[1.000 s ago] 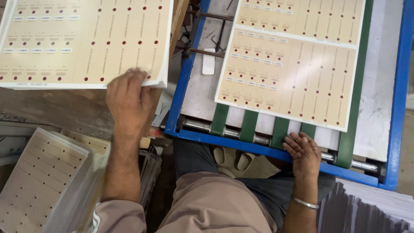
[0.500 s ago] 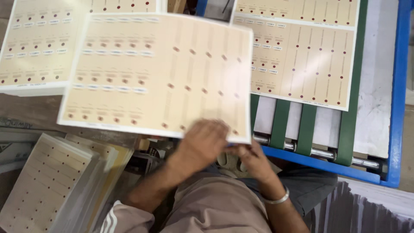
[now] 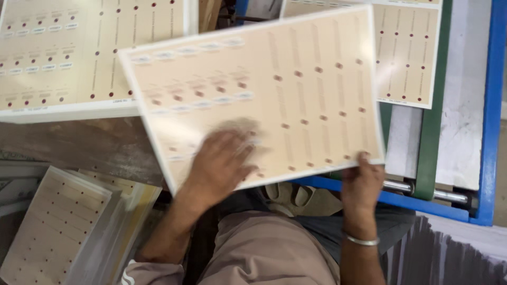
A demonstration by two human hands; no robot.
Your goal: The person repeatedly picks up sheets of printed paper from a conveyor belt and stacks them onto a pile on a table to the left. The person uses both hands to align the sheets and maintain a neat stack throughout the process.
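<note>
Head view, looking down past my lap.

Sheet in hand: one large cream printed sheet (image 3: 264,89), white border, rows of dark red dots and small pale label blocks. It is tilted, near-left corner lowest, and blurred. It spans from above the wooden table (image 3: 79,142) on my left across to the blue-framed machine bed (image 3: 494,105) on my right.

Left hand (image 3: 222,163): lies palm-down on the sheet's near-left part, fingers (image 3: 240,142) spread and flat on the printed face. Not curled round an edge as far as I can see; pressing, not pinching. Hand is blurred.

Right hand (image 3: 362,182): at the sheet's near-right edge, fingertips closed on that edge from below, thumb side on top. Grip on the sheet. Metal bangle (image 3: 362,240) on the wrist.

Surroundings:
- Stack of like sheets (image 3: 79,58) on the table, far left, partly under the held sheet's far-left corner.
- Another printed sheet (image 3: 409,58) lies on the machine bed, mostly covered by the held one; its right part shows.
- Green belts (image 3: 430,153) and a steel roller (image 3: 449,195) at the bed's near end, just right of my right hand.
- Lower left: a second pile of dotted sheets (image 3: 47,227), slanted, well apart from both hands.
- Lower right: edge-on pile of pale sheets (image 3: 454,253).
- Sandals (image 3: 293,195) on the floor, beneath the held sheet.
</note>
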